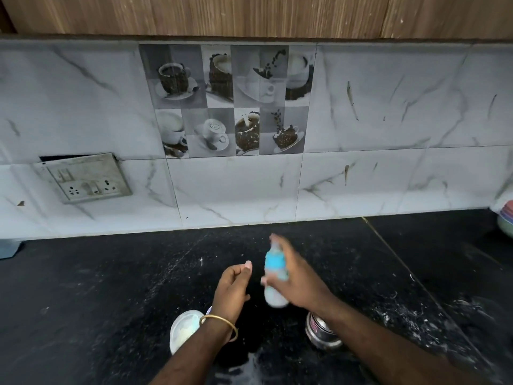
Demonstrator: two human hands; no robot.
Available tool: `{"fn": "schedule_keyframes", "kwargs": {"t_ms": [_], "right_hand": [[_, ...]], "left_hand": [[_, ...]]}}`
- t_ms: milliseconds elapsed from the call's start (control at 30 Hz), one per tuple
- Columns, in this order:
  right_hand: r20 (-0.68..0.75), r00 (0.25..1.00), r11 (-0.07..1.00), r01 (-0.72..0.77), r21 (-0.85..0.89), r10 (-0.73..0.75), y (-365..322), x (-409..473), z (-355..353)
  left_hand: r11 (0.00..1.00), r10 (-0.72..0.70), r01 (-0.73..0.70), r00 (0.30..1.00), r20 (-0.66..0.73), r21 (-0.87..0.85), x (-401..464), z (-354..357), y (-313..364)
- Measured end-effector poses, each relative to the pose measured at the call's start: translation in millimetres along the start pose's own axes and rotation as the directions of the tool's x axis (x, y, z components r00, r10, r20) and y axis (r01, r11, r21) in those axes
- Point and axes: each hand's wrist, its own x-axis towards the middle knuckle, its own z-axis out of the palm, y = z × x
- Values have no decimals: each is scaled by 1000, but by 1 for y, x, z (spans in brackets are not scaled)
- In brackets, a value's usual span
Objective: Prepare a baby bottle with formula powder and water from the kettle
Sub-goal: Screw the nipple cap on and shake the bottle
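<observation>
Head view, one camera.

Item: baby bottle [275,276], count one. Held clear of the black counter [111,287] in the right hand [301,276], fingers wrapped round its body below the blue collar; outline blurred, so probably being shaken. Contents look pale and milky. Judged light, rigid plastic, smooth and possibly slick if wet; best gripped round the mid-body, with the collar as a stop against slipping. Cap seating cannot be read through the blur.

Item: left hand [233,284], count one. Just left of the bottle, not touching it, loosely curled and holding nothing. One gold bangle [219,325] on the wrist.

Item: white lidded container [184,330], count one. Beneath the left wrist, on the counter; likely the formula tub.

Item: steel vessel [322,332], count one. Beneath the right forearm, partly hidden; whether it is the kettle cannot be told.

Item: wall socket plate [86,179], count one. Far left of both hands.
</observation>
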Motion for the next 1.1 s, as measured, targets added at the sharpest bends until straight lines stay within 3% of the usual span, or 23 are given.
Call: {"fn": "schedule_keyframes", "kwargs": {"t_ms": [67,133,167,233,267,300,333,400,433,500,567,600,633,667,733,800,833,867,933,967,1000,1033,1100], "right_hand": [[-318,947,942,68,329,42,-13,18,-13],[-522,849,881,187,435,77,-24,25,-19],[-493,868,918,155,366,50,-23,22,-15],[-129,992,998,-5,62,13,-11,5,0],[77,995,995,-64,-77,70,-5,-6,6],[150,984,989,-81,-123,99,-3,-11,8],[116,991,997,-57,-58,63,-6,-9,5],[-197,980,977,14,212,28,-19,7,-6],[-366,929,948,69,311,53,-27,14,-13],[-518,854,948,122,294,51,-30,18,-15],[-269,963,998,4,58,12,-16,6,-1],[-69,996,997,-63,-53,59,-9,-5,8],[21,996,991,-87,-102,89,-5,-11,11],[-6,998,995,-70,-71,69,-6,-10,6],[-257,966,991,31,132,4,-24,7,-7],[-537,844,955,160,251,0,-42,20,-26],[-589,808,960,181,212,-22,-45,21,-28],[-539,840,983,145,110,-63,-42,18,-25],[-176,984,989,12,-149,-39,-23,1,-3],[-10,1000,972,-27,-235,25,-14,-8,4],[24,999,970,-29,-242,36,-11,-12,4],[-45,999,985,-5,-175,-3,-13,-8,-1],[-355,935,995,62,83,-29,-26,9,-18]], "left_hand": [[1000,-15,15,1000,-8,14,3,-4,-3],[999,-32,32,999,-16,22,4,-6,-5],[999,-39,39,999,-20,18,3,-6,-6],[999,-48,48,998,-29,6,3,-4,-6],[999,-51,51,998,-29,-1,2,-4,-7],[999,-53,53,998,-25,-8,2,-4,-8],[999,-53,53,998,-24,-12,2,-4,-8],[999,-54,54,998,-38,-10,5,-6,-9],[998,-58,58,997,-43,-7,5,-6,-10],[998,-66,66,997,-42,-11,4,-6,-10],[998,-69,69,997,-38,-15,3,-4,-12],[998,-66,66,997,-34,-13,2,-4,-12],[998,-63,62,998,-26,-11,1,-4,-13],[998,-60,60,998,-22,-7,0,-3,-13],[999,-49,49,998,-51,-3,-1,-12,-13],[999,-49,49,998,-40,7,1,-13,-11],[998,-57,58,998,-36,9,1,-12,-11],[997,-70,71,997,-31,9,2,-11,-11],[996,-87,87,996,-22,3,-1,-7,-12],[996,-89,89,996,-16,8,-2,-6,-13],[996,-83,83,997,-9,15,-3,-7,-13],[997,-71,71,997,-6,24,-3,-7,-13],[997,-68,68,998,-12,31,-1,-10,-14]]}}
